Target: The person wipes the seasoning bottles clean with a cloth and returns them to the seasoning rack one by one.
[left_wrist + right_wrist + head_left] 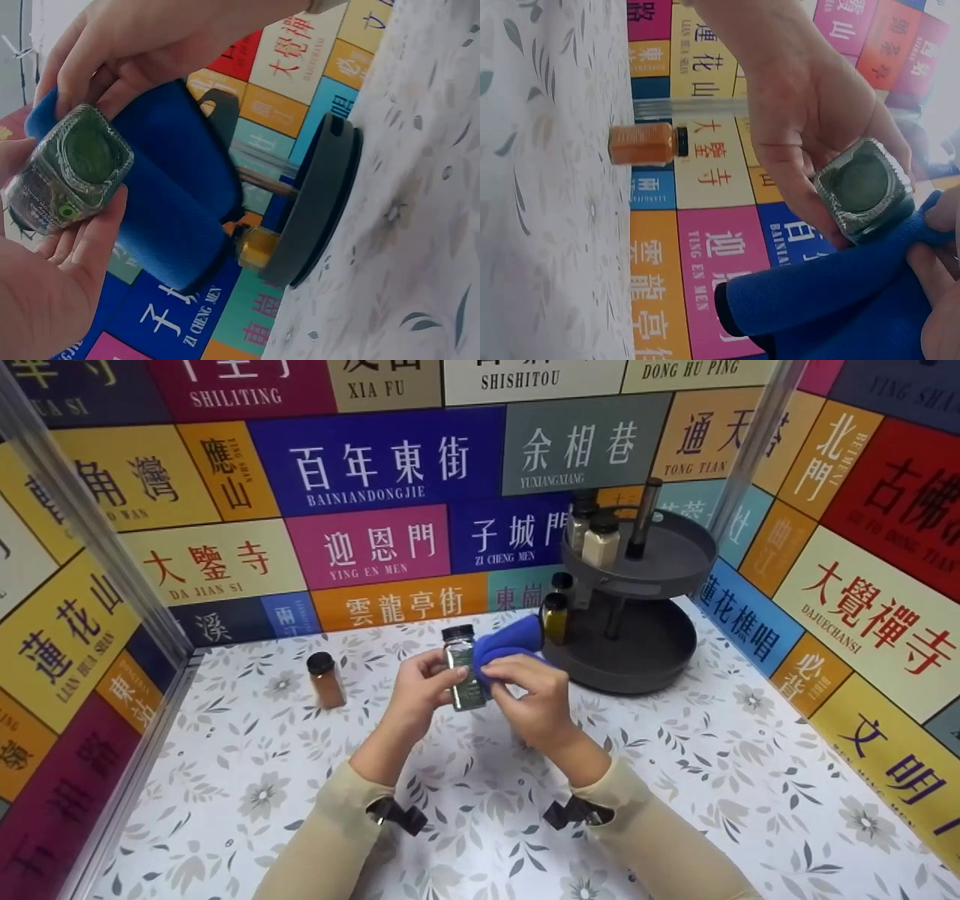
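Over the desk (480,840), beside the two-tier tray (622,679), the blue cloth (513,636) is pinched in the right hand (534,699) and touches the raised glass jar (470,691), probably herb-filled, which the left hand (416,686) clamps. Wiping seems best with that grip firm, cloth flat.

High head view looks down over table (465,787); wrist views tight in, left facing right, right facing left, both catching jar (71,169).

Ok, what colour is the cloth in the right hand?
The cloth is blue; it shows best in the right wrist view.
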Motion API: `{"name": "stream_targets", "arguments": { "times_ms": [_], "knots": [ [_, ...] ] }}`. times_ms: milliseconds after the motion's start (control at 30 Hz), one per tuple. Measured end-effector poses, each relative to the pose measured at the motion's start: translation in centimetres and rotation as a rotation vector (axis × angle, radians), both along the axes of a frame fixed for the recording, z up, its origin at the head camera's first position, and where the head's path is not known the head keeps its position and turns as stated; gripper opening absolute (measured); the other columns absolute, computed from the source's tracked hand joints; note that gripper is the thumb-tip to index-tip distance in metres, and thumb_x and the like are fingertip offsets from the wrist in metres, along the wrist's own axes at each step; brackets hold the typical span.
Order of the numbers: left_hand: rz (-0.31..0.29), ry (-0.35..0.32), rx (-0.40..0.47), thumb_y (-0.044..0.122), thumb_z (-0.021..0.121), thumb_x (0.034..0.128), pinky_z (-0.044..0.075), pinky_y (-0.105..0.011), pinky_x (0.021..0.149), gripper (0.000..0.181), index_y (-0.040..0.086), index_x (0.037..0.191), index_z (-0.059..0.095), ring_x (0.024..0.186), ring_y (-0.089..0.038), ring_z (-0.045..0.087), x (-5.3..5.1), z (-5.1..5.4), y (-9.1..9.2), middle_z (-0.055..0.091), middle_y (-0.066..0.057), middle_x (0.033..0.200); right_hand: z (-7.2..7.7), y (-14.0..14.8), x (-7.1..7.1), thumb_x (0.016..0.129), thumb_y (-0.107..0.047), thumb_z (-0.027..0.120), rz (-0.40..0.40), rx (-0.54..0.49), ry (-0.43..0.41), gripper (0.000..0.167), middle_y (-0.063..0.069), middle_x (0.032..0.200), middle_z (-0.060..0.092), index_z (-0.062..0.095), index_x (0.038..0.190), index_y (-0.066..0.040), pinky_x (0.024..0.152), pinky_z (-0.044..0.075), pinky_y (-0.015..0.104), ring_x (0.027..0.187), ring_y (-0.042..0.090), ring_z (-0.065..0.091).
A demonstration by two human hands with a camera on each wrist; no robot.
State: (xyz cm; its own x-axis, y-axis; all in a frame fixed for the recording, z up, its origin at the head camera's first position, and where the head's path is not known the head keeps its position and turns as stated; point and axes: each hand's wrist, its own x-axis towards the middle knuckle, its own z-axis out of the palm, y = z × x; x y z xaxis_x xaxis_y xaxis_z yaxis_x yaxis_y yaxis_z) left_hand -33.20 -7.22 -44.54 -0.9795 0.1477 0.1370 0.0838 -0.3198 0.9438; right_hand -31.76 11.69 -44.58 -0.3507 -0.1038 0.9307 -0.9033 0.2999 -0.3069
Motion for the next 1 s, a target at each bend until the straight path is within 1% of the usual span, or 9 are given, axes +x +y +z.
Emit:
{"name": "stream_targets", "arguments": {
  "times_ms": [100,233,333,367,567,733,833,900,1000],
  "knots": [
    [0.033,-0.017,0.046,0.003,0.068,0.0907,0.065,-0.028,0.067,0.031,-0.013,0.118,0.066,0.08,-0.015,0.073,-0.2,0.2,-0.4,0.072,-0.006,0.091,-0.3,-0.5,0.4,0.079,0.014,0.076,0.029,0.018,0.022,0.024,0.011,0.091,0.081,0.084,0.092,-0.005,0.082,0.063,0.026,0.084,0.026,0.078],
    [0.066,-0.033,0.1,0.009,0.065,0.0943,0.064,-0.027,0.068,0.041,-0.015,0.127,0.061,0.08,-0.014,0.073,-0.3,0.4,-0.7,0.072,-0.007,0.095,-0.6,-1.1,0.7,0.078,0.014,0.075,0.043,0.03,0.046,0.026,0.01,0.09,0.081,0.083,0.091,-0.006,0.081,0.064,0.028,0.083,0.025,0.078],
    [0.065,-0.018,0.111,0.01,0.064,0.0948,0.064,-0.028,0.069,0.041,-0.015,0.127,0.061,0.081,-0.015,0.073,-0.3,0.4,-0.7,0.072,-0.007,0.096,-0.7,-1.2,0.7,0.078,0.013,0.076,0.033,0.025,0.053,0.026,0.009,0.091,0.081,0.084,0.092,-0.007,0.083,0.064,0.029,0.084,0.024,0.078],
    [0.055,-0.007,0.109,0.011,0.064,0.0943,0.064,-0.028,0.07,0.041,-0.015,0.127,0.062,0.083,-0.015,0.073,-0.3,0.4,-0.7,0.072,-0.007,0.096,-0.7,-1.1,0.7,0.077,0.013,0.076,0.025,0.025,0.054,0.026,0.009,0.091,0.081,0.084,0.093,-0.007,0.083,0.064,0.03,0.084,0.024,0.078],
    [-0.049,0.071,0.014,0.008,0.068,0.0914,0.065,-0.029,0.071,0.038,-0.013,0.123,0.066,0.084,-0.014,0.072,-0.1,0.1,-0.7,0.074,-0.004,0.094,-0.3,-0.5,0.5,0.079,0.013,0.074,-0.026,-0.004,0.036,0.025,0.01,0.093,0.082,0.084,0.095,-0.004,0.086,0.063,0.027,0.086,0.025,0.078],
    [-0.124,0.094,-0.092,0.008,0.071,0.0896,0.065,-0.029,0.072,0.029,-0.006,0.114,0.069,0.082,-0.012,0.073,0.1,-0.3,-0.5,0.076,-0.001,0.091,0.1,0.3,-0.1,0.078,0.014,0.074,-0.046,-0.032,0.017,0.027,0.012,0.094,0.082,0.083,0.096,-0.003,0.091,0.061,0.025,0.088,0.029,0.079],
    [-0.166,0.097,-0.159,0.006,0.074,0.0885,0.064,-0.029,0.073,0.029,-0.004,0.115,0.07,0.084,-0.012,0.075,0.0,-0.4,-0.4,0.077,0.001,0.093,0.3,0.6,-0.4,0.078,0.016,0.074,-0.055,-0.056,0.001,0.028,0.013,0.094,0.082,0.083,0.096,-0.003,0.089,0.06,0.02,0.088,0.029,0.078],
    [-0.176,0.103,-0.193,0.005,0.076,0.0869,0.064,-0.028,0.073,0.034,-0.004,0.119,0.07,0.084,-0.012,0.075,0.0,-0.4,-0.4,0.078,0.002,0.094,0.3,0.7,-0.6,0.078,0.017,0.074,-0.057,-0.072,-0.012,0.028,0.013,0.093,0.081,0.083,0.095,-0.003,0.086,0.059,0.017,0.087,0.028,0.078],
    [-0.153,0.128,-0.198,0.003,0.078,0.0847,0.064,-0.028,0.073,0.039,-0.007,0.121,0.07,0.082,-0.011,0.075,0.1,-0.1,-0.5,0.077,0.001,0.094,0.3,0.7,-0.7,0.078,0.017,0.074,-0.04,-0.096,-0.036,0.027,0.015,0.092,0.081,0.083,0.095,-0.003,0.08,0.058,0.014,0.084,0.027,0.077]
  ]
}}
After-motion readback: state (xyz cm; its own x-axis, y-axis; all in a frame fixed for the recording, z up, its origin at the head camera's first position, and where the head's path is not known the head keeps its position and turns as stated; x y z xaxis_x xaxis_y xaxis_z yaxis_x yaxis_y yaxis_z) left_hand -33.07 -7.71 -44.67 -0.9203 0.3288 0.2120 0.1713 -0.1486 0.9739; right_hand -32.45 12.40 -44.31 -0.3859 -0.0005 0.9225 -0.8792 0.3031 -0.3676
